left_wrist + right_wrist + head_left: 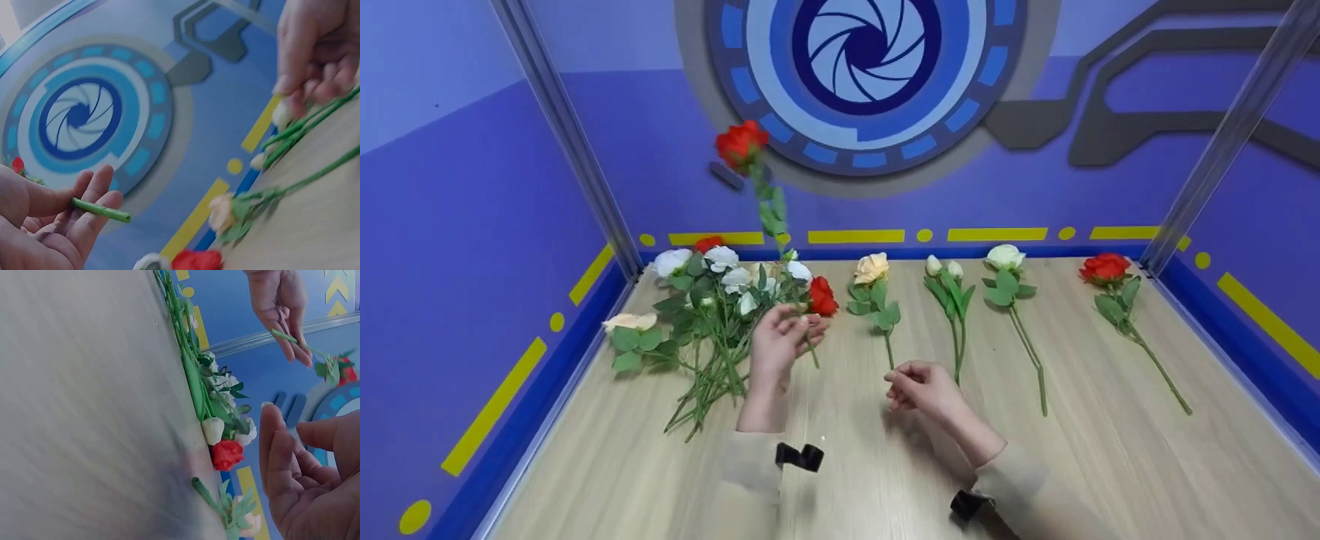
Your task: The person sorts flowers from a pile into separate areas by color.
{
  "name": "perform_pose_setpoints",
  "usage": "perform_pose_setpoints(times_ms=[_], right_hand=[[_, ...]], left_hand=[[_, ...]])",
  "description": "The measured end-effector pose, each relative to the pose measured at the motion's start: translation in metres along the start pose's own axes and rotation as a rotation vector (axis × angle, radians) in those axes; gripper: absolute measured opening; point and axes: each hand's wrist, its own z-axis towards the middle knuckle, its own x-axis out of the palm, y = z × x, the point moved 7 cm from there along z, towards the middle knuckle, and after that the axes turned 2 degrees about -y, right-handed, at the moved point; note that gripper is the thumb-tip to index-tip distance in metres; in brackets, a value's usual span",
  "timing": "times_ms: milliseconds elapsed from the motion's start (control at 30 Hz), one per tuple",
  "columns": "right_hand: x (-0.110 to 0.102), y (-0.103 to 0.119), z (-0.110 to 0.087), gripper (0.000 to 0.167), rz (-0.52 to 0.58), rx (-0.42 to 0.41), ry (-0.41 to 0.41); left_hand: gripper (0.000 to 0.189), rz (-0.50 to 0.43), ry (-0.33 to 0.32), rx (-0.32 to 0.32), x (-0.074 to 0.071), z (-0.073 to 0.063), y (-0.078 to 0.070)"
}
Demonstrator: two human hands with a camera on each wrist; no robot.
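Raised red long-stemmed rose point(772, 216): green leaves, green stem. Pale-peach leafy rose point(877, 294), cream twin-budded tulip sprig point(951, 296), creamy-white rose point(1005, 288), second red rose point(1112, 308): all green-stemmed. Mixed flower bunch point(723, 296): white, peach, red heads. Tan wood-grain tabletop point(870, 480), streaked. Violet-blue panel wall point(615, 150): yellow dash-and-dot line point(855, 236), grey angular bands point(1181, 121), pale-blue pinwheel point(831, 49) inside dark-blue ring point(801, 46). Beige sleeves point(750, 480), black wrist-worn pieces point(788, 454).
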Motion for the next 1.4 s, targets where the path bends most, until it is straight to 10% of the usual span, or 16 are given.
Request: perform_pose_setpoints(times_ms=[333,833,1167,1400], right_hand=[[0.005,0.017,-0.007,0.035,0.045,-0.074,0.009],[0.0,0.019,-0.006,0.021,0.034,-0.135,-0.049],[-0.054,0.029,0.003,0.022,0.083,-0.129,-0.196],[-0.126,0.032,0.005,0.029,0.005,-0.087,-0.362]], left_hand=[[0.031,0.083,0.264,-0.078,0.067,-0.024,0.04],[0.025,0.264,0.406,0.025,0.089,-0.035,0.055],[0.026,0.7,0.081,0.196,0.018,0.002,0.031],[0.03,1.234,-0.192,0.05,-0.051,0.017,0.026]])
